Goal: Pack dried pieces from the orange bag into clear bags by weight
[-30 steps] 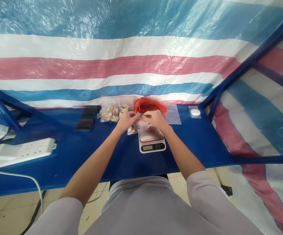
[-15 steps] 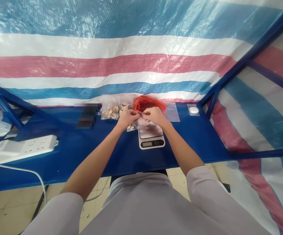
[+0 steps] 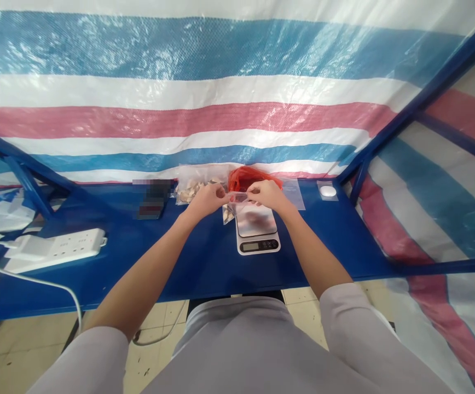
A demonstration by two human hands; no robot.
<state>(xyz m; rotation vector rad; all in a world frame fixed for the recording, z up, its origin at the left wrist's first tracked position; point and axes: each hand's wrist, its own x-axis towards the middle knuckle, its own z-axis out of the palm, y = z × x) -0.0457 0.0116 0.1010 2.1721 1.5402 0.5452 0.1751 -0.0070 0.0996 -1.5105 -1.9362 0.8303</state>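
My left hand (image 3: 208, 200) and my right hand (image 3: 267, 194) each pinch one side of a small clear plastic bag (image 3: 238, 201). It is stretched between the fingertips, above the back left of a white kitchen scale (image 3: 259, 248) with a dark display strip. Whether anything lies inside this bag I cannot tell. Behind my left hand rests a clear bag of tan, chunky dried pieces (image 3: 189, 192). Some similar tan pieces in clear plastic (image 3: 228, 214) lie just left of the scale. An orange-red plastic bag (image 3: 248, 178) sits behind both hands, partly covered by the right one.
A flat clear bag (image 3: 297, 195) lies right of the red one. Farther right is a white rounded item (image 3: 328, 191) on clear plastic. A white power strip (image 3: 71, 244) with a cable is at left, and a pixelated dark object (image 3: 152, 200) behind. Blue frame bars (image 3: 358, 172) flank the table.
My hands have moved apart, pulling the small clear bag wider between them. The whole view has shifted slightly, with the table things now a little lower and to the right.
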